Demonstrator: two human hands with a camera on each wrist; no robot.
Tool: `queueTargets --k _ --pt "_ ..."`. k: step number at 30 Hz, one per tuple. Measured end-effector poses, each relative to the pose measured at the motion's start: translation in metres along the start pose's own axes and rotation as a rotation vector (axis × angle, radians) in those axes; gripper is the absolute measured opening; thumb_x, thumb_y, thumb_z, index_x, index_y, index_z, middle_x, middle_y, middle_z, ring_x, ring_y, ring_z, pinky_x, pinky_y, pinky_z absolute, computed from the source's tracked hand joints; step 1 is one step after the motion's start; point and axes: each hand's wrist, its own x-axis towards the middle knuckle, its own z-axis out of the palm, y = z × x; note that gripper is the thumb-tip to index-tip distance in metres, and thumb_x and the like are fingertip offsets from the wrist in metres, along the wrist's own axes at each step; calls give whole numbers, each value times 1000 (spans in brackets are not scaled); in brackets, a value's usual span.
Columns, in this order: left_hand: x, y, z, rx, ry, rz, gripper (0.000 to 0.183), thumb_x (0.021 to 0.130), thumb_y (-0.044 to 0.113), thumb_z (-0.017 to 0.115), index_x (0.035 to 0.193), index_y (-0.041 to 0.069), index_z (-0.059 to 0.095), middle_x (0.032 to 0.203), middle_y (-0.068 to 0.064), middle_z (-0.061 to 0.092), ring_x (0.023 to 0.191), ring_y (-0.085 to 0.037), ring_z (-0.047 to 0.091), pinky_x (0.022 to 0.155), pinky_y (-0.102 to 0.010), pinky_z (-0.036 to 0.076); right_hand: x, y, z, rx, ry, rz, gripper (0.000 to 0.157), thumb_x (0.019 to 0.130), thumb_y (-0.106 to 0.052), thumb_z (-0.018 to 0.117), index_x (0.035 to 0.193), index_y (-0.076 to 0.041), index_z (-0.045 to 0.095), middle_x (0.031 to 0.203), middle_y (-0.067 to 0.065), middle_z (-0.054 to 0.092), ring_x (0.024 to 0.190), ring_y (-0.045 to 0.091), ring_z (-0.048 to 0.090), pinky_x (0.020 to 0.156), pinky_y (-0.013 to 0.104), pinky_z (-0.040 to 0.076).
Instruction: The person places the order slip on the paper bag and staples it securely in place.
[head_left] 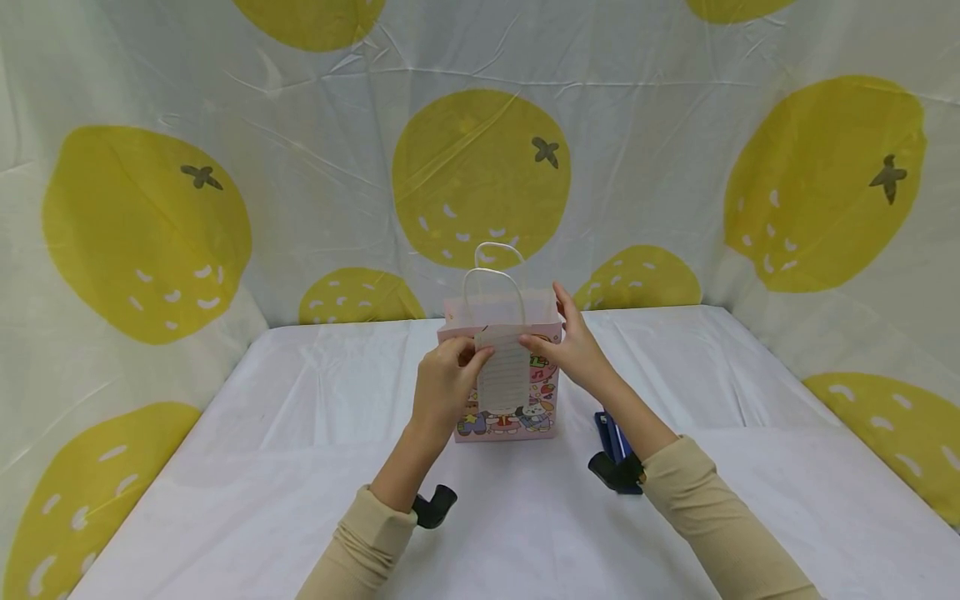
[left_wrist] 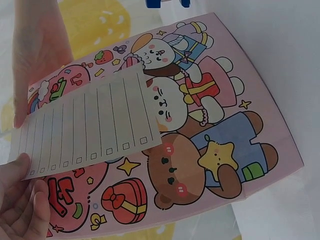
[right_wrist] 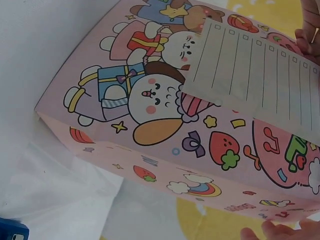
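A pink paper gift bag [head_left: 542, 392] with cartoon animals stands upright on the table, its two white handles [head_left: 495, 272] raised. Against its front lies a lined checklist sheet [head_left: 504, 375], small boxes running down one edge [left_wrist: 92, 156]. My left hand [head_left: 448, 375] pinches the sheet's upper left edge between thumb and fingers. At the upper right, my right hand [head_left: 576, 350] has its thumb at the sheet's edge, with its fingers stretched along the bag's right side. The right wrist view shows only some of those fingertips [right_wrist: 277, 231], by the bag's side panel.
A dark blue object [head_left: 606, 429] lies on the white-covered table [head_left: 300, 492] to the bag's right, partly hidden under my right forearm. Behind the table hangs a white curtain [head_left: 330, 200] with large yellow fruit prints. Black wrist camera mounts [head_left: 435, 507] sit under both wrists.
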Motion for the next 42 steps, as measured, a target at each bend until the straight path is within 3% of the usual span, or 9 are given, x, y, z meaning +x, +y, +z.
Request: queueTargets --k 5,13,18,24,31,38,42 --pt "0 1 -1 21 2 -3 19 82 23 66 78 4 64 68 -4 60 59 -10 47 51 -18 41 -1 -5 1 9 1 -5 87 87 -17 61 146 -10 -3 151 22 4 139 39 9 105 58 22" --pt "0 0 0 20 9 2 18 82 22 66 79 4 64 70 -4 61 60 -10 50 53 -19 43 16 25 2 41 3 -24 94 83 -22 66 147 -16 -3 151 19 7 137 38 15 103 57 28" --pt "0 0 0 17 10 -4 19 82 22 66 79 4 64 71 -4 62 60 -10 51 54 -19 44 17 31 3 38 13 -46 96 82 -28 67 147 -20 -3 151 17 7 137 37 16 102 55 30" --pt "0 0 1 6 9 -12 19 83 22 65 79 4 65 71 -5 62 60 -10 51 54 -19 44 16 27 4 44 13 -36 92 83 -21 66 147 -18 0 152 14 5 139 34 10 104 56 28" --pt "1 -1 2 9 19 -13 20 83 23 65 80 4 65 72 -5 63 61 -10 53 55 -19 45 0 -2 3 27 12 -38 86 86 -13 62 146 -7 1 152 18 5 139 36 9 105 57 24" --pt "2 0 1 27 25 -15 20 83 24 64 81 4 65 73 -5 64 62 -11 53 55 -20 46 18 28 3 8 35 -69 89 83 -21 67 147 -17 5 152 11 8 138 33 13 106 56 24" --pt "2 1 1 32 23 -27 20 83 24 64 81 4 65 72 -5 63 61 -11 52 54 -19 44 19 31 4 -6 44 -86 91 81 -29 68 147 -19 6 152 11 11 137 32 16 107 54 23"
